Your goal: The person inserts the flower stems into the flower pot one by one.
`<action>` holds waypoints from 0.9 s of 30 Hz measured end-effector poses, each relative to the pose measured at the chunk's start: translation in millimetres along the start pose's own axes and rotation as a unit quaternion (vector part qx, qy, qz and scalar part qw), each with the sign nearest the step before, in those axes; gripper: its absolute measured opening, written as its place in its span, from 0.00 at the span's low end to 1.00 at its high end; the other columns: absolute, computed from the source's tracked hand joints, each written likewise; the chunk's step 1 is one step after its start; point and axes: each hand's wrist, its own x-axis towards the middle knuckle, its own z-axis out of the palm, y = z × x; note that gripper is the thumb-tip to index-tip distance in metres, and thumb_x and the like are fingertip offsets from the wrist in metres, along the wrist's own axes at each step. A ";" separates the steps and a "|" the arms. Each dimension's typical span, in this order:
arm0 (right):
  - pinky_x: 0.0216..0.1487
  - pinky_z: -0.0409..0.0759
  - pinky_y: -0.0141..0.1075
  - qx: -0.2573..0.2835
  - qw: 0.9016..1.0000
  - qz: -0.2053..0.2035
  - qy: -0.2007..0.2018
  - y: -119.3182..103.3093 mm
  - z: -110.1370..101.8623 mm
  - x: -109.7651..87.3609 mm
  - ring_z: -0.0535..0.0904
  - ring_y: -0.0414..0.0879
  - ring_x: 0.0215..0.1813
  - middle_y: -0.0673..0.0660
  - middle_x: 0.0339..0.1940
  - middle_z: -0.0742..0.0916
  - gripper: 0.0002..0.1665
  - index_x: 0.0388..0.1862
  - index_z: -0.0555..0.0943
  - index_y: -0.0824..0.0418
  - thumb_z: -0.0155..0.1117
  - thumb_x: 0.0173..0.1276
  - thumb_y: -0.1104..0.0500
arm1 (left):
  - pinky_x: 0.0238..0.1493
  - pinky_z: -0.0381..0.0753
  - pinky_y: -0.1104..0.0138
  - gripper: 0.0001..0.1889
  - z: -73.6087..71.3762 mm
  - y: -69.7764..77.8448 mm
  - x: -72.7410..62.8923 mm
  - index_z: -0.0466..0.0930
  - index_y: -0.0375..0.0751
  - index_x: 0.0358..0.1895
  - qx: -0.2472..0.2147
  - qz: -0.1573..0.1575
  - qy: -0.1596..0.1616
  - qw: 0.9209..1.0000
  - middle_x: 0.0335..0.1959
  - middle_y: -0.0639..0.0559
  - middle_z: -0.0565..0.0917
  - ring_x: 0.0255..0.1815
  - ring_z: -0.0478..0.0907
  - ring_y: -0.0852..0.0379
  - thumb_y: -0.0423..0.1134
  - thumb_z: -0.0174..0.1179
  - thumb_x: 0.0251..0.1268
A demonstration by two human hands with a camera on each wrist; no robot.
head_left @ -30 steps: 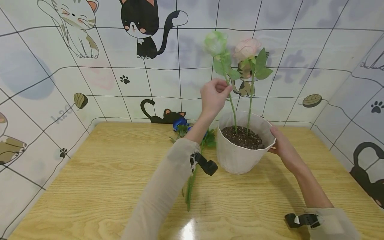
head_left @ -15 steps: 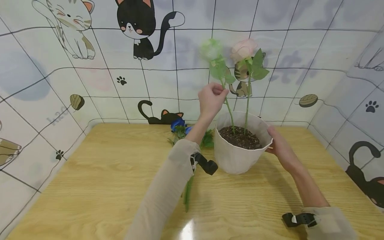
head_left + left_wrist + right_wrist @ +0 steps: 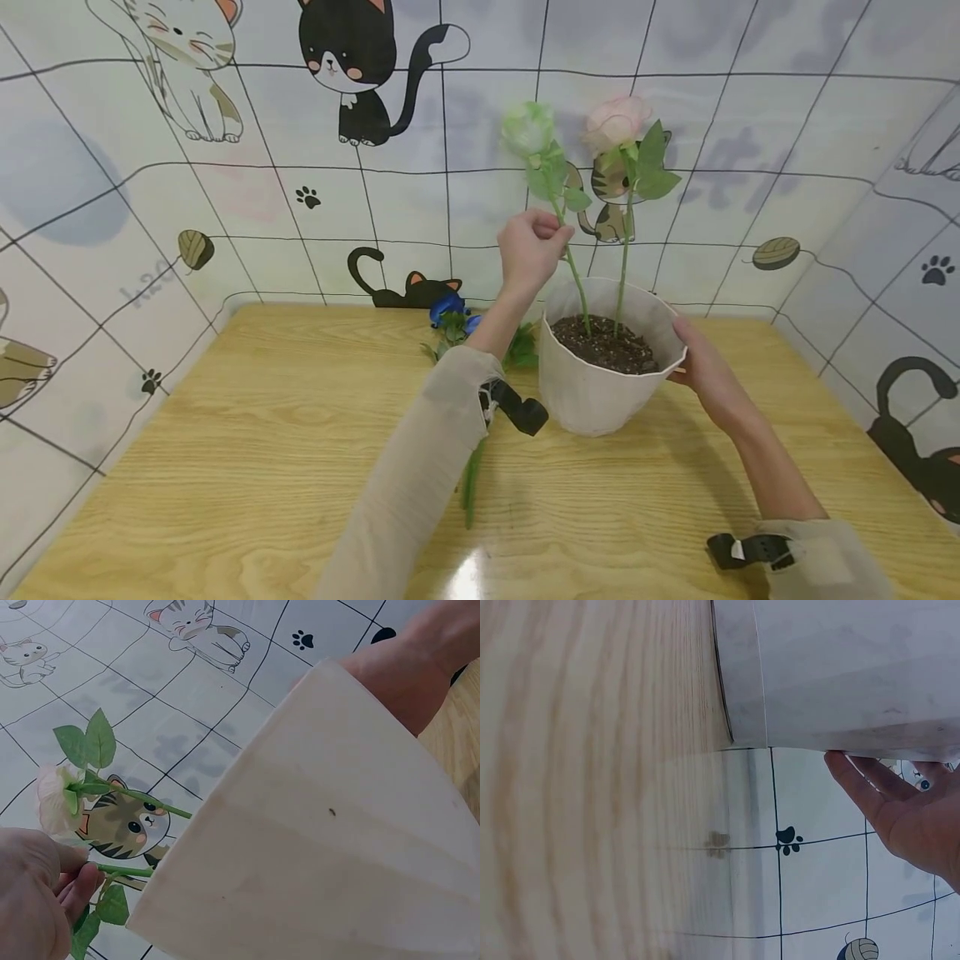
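Note:
My left hand (image 3: pixel 527 252) pinches the stem of a pale green artificial rose (image 3: pixel 528 130) between thumb and fingers. That stem slants left out of dark soil (image 3: pixel 607 346) in a white pot (image 3: pixel 588 400). Beside it a pale pink rose (image 3: pixel 618 125) stands nearly upright in the same soil. At the pot's right side my right hand (image 3: pixel 708 375) grips the rim, thumb on top and fingers against the outside wall. The right wrist view shows those fingers (image 3: pixel 851 780) touching the pot wall (image 3: pixel 855 667). In the left wrist view, the pot (image 3: pixel 315 817) hides the soil.
Blue roses (image 3: pixel 447 310) lie on the wooden table (image 3: pixel 300 433) left of the pot, partly hidden by my left forearm. Their green stems (image 3: pixel 471 483) point toward me. Behind the table hangs a cat-patterned backdrop (image 3: pixel 262 200).
The green rose's head has sunk and leaned left, and my left hand on its stem has moved slightly down and left. My right hand stays on the pot.

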 end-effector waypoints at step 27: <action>0.52 0.79 0.26 -0.006 1.000 0.018 -0.001 -3.3 0.6 -1.9 0.74 0.30 0.59 0.70 0.78 0.58 0.40 0.84 0.42 0.55 0.27 0.84 0.37 | 0.34 0.84 0.71 0.09 -2.9 -12.3 7.6 0.87 0.32 0.39 -0.002 -0.015 0.021 1.000 0.30 0.45 0.89 0.25 0.86 0.55 0.36 0.72 0.62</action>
